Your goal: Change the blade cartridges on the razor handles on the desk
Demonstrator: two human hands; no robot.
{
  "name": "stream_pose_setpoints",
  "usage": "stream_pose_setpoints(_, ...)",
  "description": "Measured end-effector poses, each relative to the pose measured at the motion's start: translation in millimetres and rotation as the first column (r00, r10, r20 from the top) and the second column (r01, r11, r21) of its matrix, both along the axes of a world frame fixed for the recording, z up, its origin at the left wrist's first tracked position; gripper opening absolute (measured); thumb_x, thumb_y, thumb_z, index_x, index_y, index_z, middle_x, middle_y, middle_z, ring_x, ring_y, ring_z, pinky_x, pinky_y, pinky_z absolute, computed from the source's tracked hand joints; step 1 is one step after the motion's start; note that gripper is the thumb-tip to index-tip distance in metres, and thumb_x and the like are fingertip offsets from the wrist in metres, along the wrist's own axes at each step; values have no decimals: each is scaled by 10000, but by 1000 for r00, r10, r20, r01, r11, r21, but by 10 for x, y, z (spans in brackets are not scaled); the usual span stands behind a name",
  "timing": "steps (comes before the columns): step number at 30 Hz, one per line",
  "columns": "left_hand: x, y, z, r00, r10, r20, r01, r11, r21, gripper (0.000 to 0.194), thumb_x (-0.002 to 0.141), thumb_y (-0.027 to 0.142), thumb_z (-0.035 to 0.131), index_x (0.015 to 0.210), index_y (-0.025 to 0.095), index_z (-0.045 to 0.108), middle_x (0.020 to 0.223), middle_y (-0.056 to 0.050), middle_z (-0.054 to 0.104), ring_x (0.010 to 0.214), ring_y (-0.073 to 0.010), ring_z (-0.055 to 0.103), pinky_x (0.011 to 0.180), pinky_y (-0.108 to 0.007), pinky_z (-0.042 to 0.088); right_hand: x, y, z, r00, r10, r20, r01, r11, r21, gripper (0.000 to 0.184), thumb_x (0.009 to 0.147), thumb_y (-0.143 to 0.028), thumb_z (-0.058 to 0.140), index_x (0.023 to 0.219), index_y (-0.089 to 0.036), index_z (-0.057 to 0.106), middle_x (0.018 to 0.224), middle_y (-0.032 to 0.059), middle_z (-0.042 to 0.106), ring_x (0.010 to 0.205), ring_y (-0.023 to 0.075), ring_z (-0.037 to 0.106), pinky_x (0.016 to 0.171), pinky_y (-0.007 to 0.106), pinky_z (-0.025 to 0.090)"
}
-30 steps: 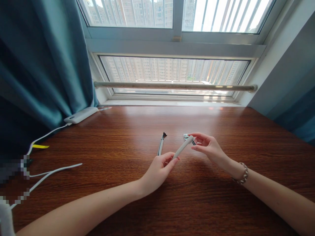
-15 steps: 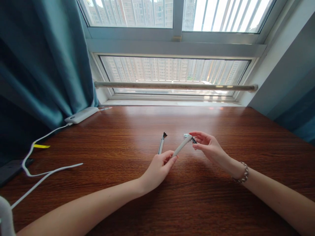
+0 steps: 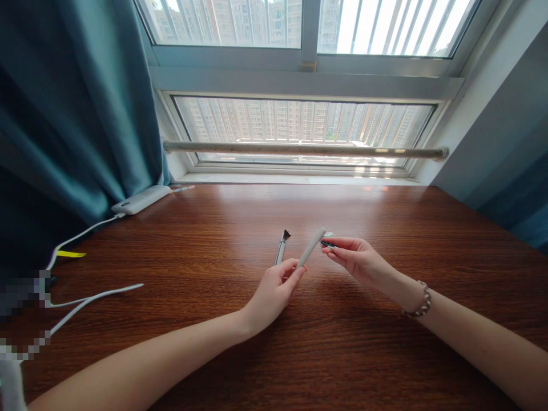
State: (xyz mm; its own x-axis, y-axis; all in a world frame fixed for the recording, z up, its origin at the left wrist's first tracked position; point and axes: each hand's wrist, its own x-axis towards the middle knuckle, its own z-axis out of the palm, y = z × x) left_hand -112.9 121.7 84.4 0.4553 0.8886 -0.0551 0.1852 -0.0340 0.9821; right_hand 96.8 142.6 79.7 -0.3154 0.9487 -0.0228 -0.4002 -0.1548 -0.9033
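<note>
The left hand (image 3: 274, 294) is closed on the lower end of a pale stick (image 3: 311, 247), with the thumb on the near side. The stick is held above the table (image 3: 205, 228), in front of the person and between the two hands, and it slants up to the right with its upper end free of the grip. A row of small teeth shows along its right edge near the top. The right hand (image 3: 353, 255) is narrow, pinching a dark strip (image 3: 329, 244) between thumb and fingertips, the strip pointing left at the toothed end; whether the two touch, I cannot tell. Just behind them a small piece (image 3: 328, 234) shows, mostly hidden and too small to make out. A silver tool (image 3: 280, 252) with a black head lies on the table just beyond the left hand, head pointing to the window (image 3: 299, 128), its near end hidden by the hand. A bracelet (image 3: 422, 305) circles the right wrist. On the far left of the table, well apart from both hands, a white box (image 3: 142, 200) rests against the curtain (image 3: 94, 103), with a white cable (image 3: 96, 294) and a yellow tag (image 3: 72, 254) nearer the person
</note>
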Motion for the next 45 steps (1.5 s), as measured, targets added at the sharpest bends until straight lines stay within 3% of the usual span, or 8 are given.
stream_pose_setpoints(14,12,-53,4,992,-105,74,108,994,-37,286,805,413,440,885,153,528,532,64,343,441,-45,308,403,-177,233,-99,-107,8,978,195,73,-195,981,-11,250,715,-291,668,921,-150,662,811,53,626,704,111,563,687,249,470)
stream_pose_setpoints(17,10,-37,-5,984,-61,169,75,995,-72,270,814,412,433,893,160,489,511,77,308,412,-38,274,376,-168,215,-116,-142,-18,957,251,142,-254,967,1,281,714,-279,668,959,-142,652,823,61,634,691,119,573,687,269,473)
stream_pose_setpoints(21,16,-6,-18,961,-111,252,157,973,-170,258,831,422,397,834,165,426,534,74,381,355,-20,250,336,-163,188,-136,-179,-31,916,268,299,-297,953,56,284,745,-280,636,993,-144,642,791,52,645,662,114,575,657,253,473)
stream_pose_setpoints(25,23,10,-22,947,-141,288,189,971,-147,257,853,413,347,821,163,397,670,19,530,329,-11,320,318,-167,191,-151,-199,10,891,271,365,-325,941,93,290,776,-299,598,1012,-135,631,777,51,645,670,115,562,659,252,461)
stream_pose_setpoints(36,19,30,-18,906,-168,389,258,947,-192,226,853,395,362,855,172,401,701,17,531,347,-8,333,330,-158,208,-179,-212,-11,881,325,343,-389,911,137,253,774,-301,598,964,-135,606,875,61,618,776,141,557,685,261,449)
stream_pose_setpoints(38,24,32,-12,903,-157,399,253,946,-200,230,847,401,375,851,173,404,698,19,531,345,-9,335,336,-161,220,-169,-201,-22,881,278,383,-364,915,174,258,793,-313,572,987,-146,602,893,59,614,794,147,554,695,267,449)
stream_pose_setpoints(41,26,36,-11,912,-143,386,240,946,-216,236,839,408,389,842,172,408,644,35,510,334,-10,317,339,-161,228,-129,-154,-30,885,31,464,-194,932,306,239,788,-312,577,979,-176,622,961,58,599,838,157,539,698,261,440)
stream_pose_setpoints(45,24,28,-12,933,-141,332,222,950,-221,235,840,398,393,830,165,423,576,57,457,325,-5,288,337,-157,216,-52,-68,-48,891,-173,420,-2,923,384,225,800,-295,565,989,-186,620,699,15,576,608,111,508,530,228,408)
